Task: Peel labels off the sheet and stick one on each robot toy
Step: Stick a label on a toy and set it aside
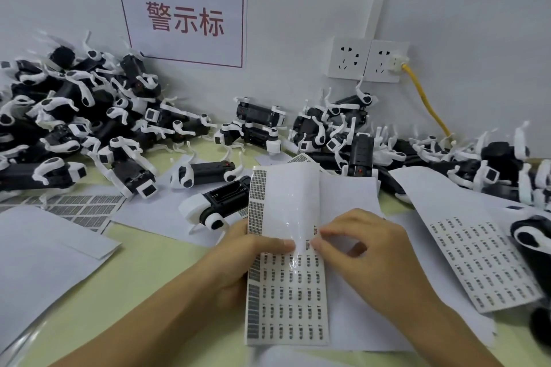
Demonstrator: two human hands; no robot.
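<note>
A label sheet (287,301) with rows of small printed labels lies in front of me, its upper half folded back to show a glossy blank side. My left hand (253,250) grips the sheet at the fold from the left. My right hand (363,241) pinches at a label on the fold line with thumb and forefinger. A black-and-white robot toy (214,202) lies on its side just behind my left hand. Many more robot toys are piled at the back left (74,116) and along the back right (357,134).
Another label sheet (483,262) lies at the right, a used sheet (80,208) at the left, with blank white papers (38,250) around. A yellow cable (423,98) runs from the wall sockets (366,59) down to the table. The wall stands close behind.
</note>
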